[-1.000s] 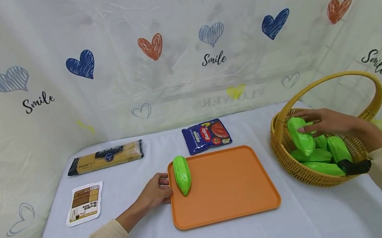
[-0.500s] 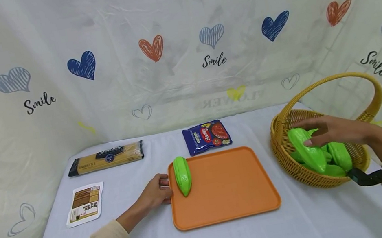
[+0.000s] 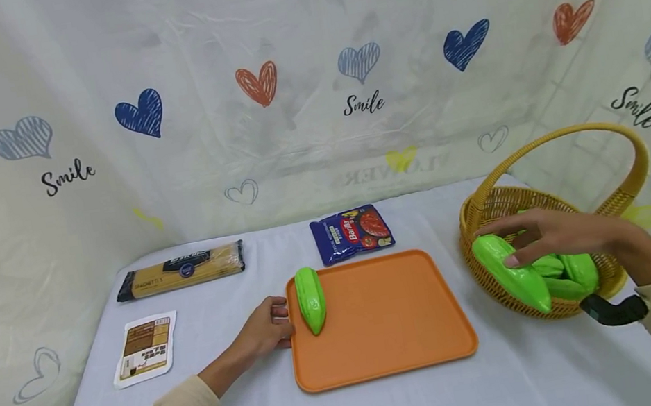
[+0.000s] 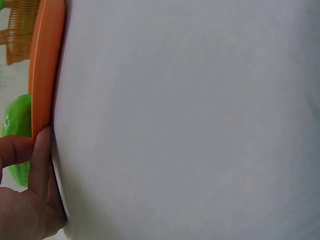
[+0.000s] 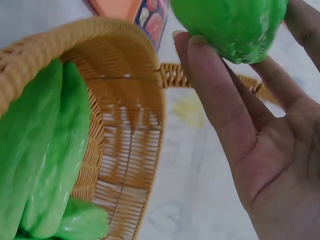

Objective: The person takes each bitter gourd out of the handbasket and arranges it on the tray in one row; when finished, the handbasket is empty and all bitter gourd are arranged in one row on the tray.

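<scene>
Over the near-left rim of a wicker basket (image 3: 480,278), my right hand (image 3: 558,235) holds a bright green, ridged gourd (image 3: 509,274) between thumb and fingers. More green gourds (image 5: 30,145) lie inside the basket, partly hidden by this hand in the head view. My left hand (image 3: 263,328) grips the left edge of an orange tray (image 3: 387,320); the left wrist view shows its thumb and a finger (image 4: 41,155) pinching the rim. One similar green gourd (image 3: 311,300) lies lengthwise on the tray's left side.
Behind the tray lies a blue sauce pouch (image 3: 352,234). A spaghetti pack (image 3: 180,270) is at the back left, and a white-edged packet (image 3: 145,349) in front of it. The basket's tall arched handle (image 3: 561,131) rises beside the right hand. A printed curtain hangs behind the table.
My right hand has raised the green gourd out of the pile and carried it left and toward me, to the basket's rim. The left hand and tray look unmoved.
</scene>
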A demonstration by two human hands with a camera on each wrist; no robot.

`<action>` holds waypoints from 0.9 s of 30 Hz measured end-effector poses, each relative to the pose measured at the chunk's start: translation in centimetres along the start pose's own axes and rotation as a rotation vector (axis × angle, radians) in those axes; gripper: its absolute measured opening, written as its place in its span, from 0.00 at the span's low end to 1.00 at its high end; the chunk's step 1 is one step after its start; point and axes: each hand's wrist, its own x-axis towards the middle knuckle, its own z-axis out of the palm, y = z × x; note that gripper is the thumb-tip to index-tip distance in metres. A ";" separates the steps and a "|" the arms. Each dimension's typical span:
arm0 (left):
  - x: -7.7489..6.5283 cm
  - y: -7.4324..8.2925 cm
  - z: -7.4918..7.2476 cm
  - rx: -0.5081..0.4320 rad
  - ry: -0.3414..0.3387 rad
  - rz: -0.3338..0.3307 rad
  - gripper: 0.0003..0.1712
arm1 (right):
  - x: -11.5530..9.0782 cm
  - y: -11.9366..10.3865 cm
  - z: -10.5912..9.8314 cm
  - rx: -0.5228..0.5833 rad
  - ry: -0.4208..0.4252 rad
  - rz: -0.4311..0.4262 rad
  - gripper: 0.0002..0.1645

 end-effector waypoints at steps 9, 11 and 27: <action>-0.4 -0.1 0.0 -0.043 -0.007 0.045 0.37 | 1.9 -1.4 1.8 0.076 -0.081 0.038 0.33; -0.4 -0.1 -0.1 -0.045 -0.005 0.048 0.37 | 2.5 -1.6 2.4 0.086 -0.077 0.020 0.32; -0.2 -0.1 -0.1 -0.035 0.002 0.023 0.38 | 7.2 -3.3 6.3 0.145 -0.062 0.055 0.38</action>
